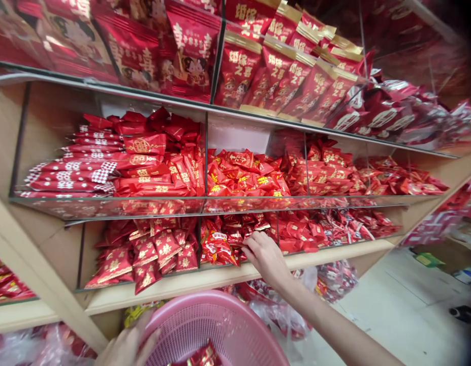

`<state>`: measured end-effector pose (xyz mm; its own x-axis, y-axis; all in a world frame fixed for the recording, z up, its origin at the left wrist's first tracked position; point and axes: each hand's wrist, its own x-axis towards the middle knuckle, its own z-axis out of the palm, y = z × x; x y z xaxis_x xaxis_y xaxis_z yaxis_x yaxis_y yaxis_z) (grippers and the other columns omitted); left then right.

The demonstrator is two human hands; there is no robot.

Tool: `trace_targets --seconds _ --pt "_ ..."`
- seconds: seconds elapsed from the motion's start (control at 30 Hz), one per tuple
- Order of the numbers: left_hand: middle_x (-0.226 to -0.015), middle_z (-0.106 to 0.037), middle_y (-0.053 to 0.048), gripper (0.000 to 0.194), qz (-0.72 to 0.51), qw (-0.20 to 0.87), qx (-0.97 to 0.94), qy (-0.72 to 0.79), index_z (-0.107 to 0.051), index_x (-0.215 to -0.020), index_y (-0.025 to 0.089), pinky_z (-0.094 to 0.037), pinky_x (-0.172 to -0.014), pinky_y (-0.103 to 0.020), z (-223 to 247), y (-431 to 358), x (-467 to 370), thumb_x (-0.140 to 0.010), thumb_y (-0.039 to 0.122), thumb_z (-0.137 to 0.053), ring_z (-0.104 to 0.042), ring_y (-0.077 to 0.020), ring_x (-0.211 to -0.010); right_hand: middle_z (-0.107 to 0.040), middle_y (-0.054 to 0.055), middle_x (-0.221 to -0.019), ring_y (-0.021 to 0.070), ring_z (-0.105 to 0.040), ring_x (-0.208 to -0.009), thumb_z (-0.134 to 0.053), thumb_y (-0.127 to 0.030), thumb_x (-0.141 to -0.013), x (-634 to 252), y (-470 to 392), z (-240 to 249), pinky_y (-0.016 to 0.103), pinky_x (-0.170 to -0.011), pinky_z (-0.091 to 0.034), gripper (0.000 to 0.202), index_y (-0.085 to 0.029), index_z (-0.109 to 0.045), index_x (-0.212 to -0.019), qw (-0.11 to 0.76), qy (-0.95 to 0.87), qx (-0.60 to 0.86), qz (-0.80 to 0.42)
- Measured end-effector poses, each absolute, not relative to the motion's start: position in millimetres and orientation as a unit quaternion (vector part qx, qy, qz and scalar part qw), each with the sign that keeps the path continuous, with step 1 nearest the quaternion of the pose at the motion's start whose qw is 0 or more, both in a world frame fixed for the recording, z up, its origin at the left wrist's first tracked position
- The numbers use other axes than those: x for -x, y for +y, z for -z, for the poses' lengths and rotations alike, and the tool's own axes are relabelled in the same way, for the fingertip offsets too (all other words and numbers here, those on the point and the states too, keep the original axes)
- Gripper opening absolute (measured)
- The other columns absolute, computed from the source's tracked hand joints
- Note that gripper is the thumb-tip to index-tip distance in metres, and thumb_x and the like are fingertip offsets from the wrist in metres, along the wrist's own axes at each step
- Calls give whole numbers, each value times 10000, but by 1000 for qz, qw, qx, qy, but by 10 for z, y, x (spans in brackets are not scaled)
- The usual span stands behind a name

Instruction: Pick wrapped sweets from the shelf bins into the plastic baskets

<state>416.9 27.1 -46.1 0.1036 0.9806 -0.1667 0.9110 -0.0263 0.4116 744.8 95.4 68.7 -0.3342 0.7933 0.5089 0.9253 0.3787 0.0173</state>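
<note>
My right hand (264, 256) reaches into the lowest shelf row, its fingertips at small dark red packets (235, 229) beside orange-red packets (217, 245). The fingers are bent, and whether they pinch a packet is hidden. At the bottom, my left hand (128, 343) is slightly blurred, with its fingers apart over the left rim of a pink plastic basket (216, 317), which it holds. A few red and gold packets (205, 355) lie inside the basket. Left of my right hand are red packets with gold writing (146, 251).
Glass-fronted shelves above hold red packets (144, 168) and gold-topped bags (239, 66). A wooden shelf edge (162, 290) runs above the basket. Plastic bags of sweets (334, 279) sit underneath. Tiled floor (391, 305) shows at the right.
</note>
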Motion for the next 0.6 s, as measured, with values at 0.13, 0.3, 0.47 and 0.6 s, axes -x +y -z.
trace_targets --seconds 0.13,0.3,0.47,0.6 --pt "-1033 -684 -106 450 -76 209 -714 664 -524 -1205 181 -463 -865 -387 381 241 -4192 -876 356 -272 -624 -264 -1014 -568 47 -829 165 -500 -797 -457 -240 -906 -7434 986 -697 271 -720 -378 191 -186 -632 -852 197 -805 532 172" --pt "-1091 -663 -114 456 -85 210 -719 658 -496 -1242 187 -439 -896 -376 421 235 -4181 -891 360 -261 -601 -250 -1053 -558 37 -796 158 -488 -763 -436 -250 -919 -7458 1018 -760 266 -708 -370 236 -184 -634 -808 222 -808 521 162" --pt "-1079 -666 -122 480 -66 209 -715 664 -494 -1246 167 -432 -904 -395 387 237 -4202 -882 371 -257 -597 -261 -1057 -555 49 -808 171 -486 -775 -409 -257 -927 -7451 1119 -851 282 -718 -380 242 -179 -618 -832 269 -797 507 189" --pt "-1047 -679 -108 477 -69 208 -715 664 -494 -1245 175 -448 -884 -386 376 228 -4198 -881 371 -255 -612 -259 -1032 -554 52 -811 180 -494 -798 -413 -246 -922 -7463 1175 -936 290 -720 -400 216 -176 -599 -837 323 -781 502 186"
